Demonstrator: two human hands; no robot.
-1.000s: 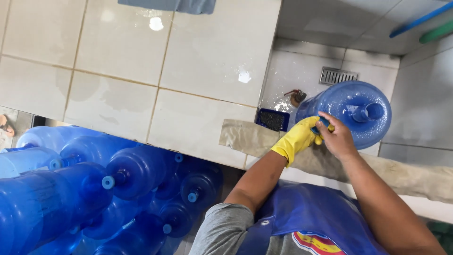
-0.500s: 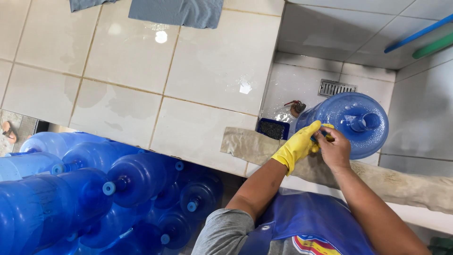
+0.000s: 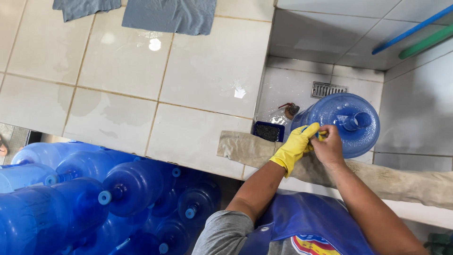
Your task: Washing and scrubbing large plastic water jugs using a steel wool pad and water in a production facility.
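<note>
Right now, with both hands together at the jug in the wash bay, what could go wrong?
The big blue jug seems to lean on the cloth-draped ledge and might roll or slide. The tiled floor shows wet patches, so footing may slip. The left hand is gloved but the right hand is bare, so its grip on the small blue item could slip.

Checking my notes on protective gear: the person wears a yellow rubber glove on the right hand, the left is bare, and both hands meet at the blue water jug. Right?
Not quite. The head view shows the yellow rubber glove on the left hand; the right hand is bare. Both do meet at the blue water jug.
</note>
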